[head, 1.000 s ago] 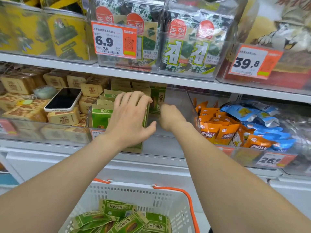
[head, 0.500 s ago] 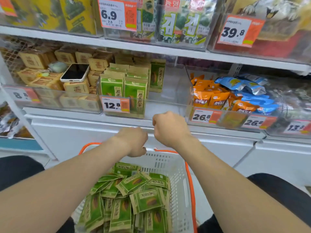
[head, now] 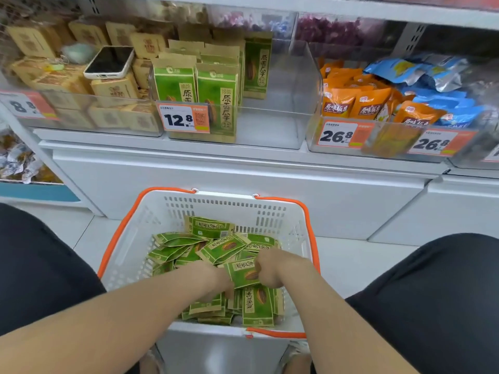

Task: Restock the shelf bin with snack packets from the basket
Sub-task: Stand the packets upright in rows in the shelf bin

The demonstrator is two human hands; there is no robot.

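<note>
Having left the shelf bin (head: 270, 103), both hands now dig in the basket (head: 129, 238); right hand (head: 270, 268) fingers pinch 1 green packet (head: 244, 272), left hand (head: 216, 279) fingers hidden, so another restocking round begins.

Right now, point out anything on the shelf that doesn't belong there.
A white smartphone lies screen-up on the tan snack boxes, left of the green packet bin. It is not stock, so it looks out of place.

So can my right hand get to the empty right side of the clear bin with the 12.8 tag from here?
Probably yes: the right hand is down in the white plastic basket, and the clear plastic shelf bin is open-topped with nothing between.
</note>
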